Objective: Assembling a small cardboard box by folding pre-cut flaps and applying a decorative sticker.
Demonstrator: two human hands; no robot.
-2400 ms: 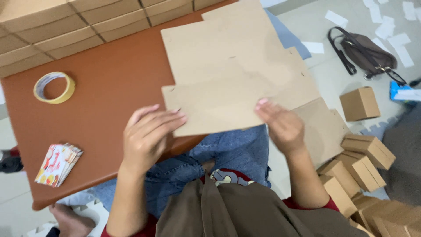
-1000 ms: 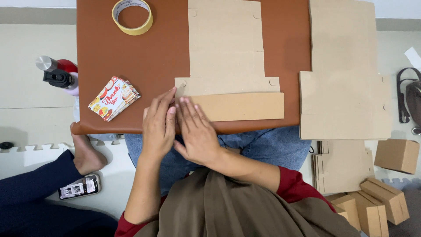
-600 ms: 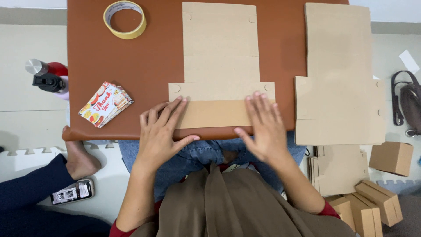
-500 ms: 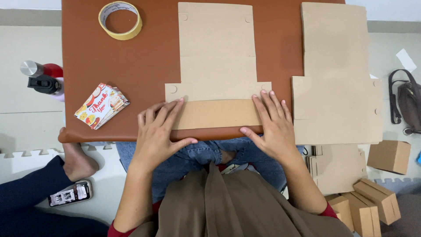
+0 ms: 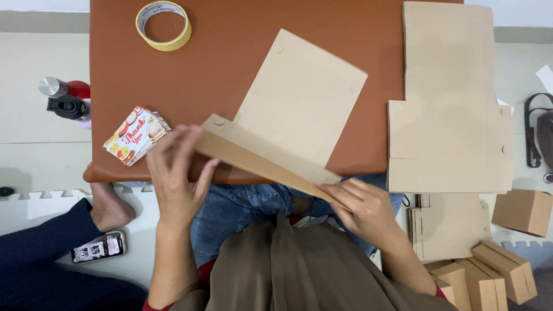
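Observation:
A flat brown cardboard box blank (image 5: 299, 109) lies turned at an angle on the brown table (image 5: 230, 63). Its near flap is folded up along a crease. My left hand (image 5: 175, 181) holds the flap's left end. My right hand (image 5: 363, 210) grips the flap's right end, below the table's front edge. Both hands are over my lap.
A yellow tape roll (image 5: 163, 24) sits at the far left of the table, a stack of colourful cards (image 5: 135, 135) at the near left. Another cardboard blank (image 5: 452, 115) overhangs the right side. Folded boxes (image 5: 495, 265) lie on the floor right; bottles (image 5: 66, 101), a phone (image 5: 99, 247) and another person's foot (image 5: 108, 207) are left.
The blank has been rotated clockwise and pulled toward me. Its near flap is now lifted and held at both ends, where before both hands pressed it flat.

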